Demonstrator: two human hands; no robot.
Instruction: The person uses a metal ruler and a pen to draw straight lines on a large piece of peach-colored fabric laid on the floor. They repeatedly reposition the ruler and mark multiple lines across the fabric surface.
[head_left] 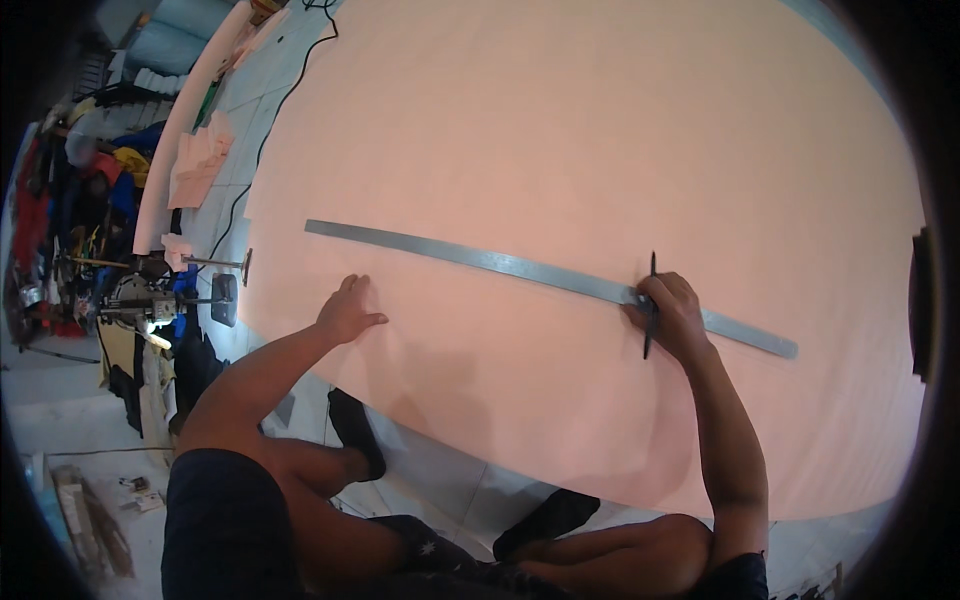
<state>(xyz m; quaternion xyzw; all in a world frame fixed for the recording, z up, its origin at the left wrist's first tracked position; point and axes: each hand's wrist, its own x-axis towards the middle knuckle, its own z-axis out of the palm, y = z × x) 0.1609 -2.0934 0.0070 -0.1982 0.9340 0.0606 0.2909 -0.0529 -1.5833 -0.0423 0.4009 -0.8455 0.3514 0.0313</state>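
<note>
A large sheet of pale pink material [560, 130] lies spread over the tiled floor in front of me. Across it, slanting down to the right, rests a long metal ruler [500, 263]. My right hand [672, 312] is closed at the ruler's right part, with a dark pen [653, 255] held between the fingers; the hand covers a piece of the ruler. Below the ruler's left part, my left hand [350, 312] lies on the sheet with its fingers apart, holding nothing and not touching the ruler.
A black cable [262, 150] runs along the sheet's left edge. Beyond it are crumpled pink pieces [203, 160] and a long pale roll [180, 150]. At the left stand a machine with a small light [140, 305] and a heap of coloured cloth [110, 170]. My feet rest by the near edge.
</note>
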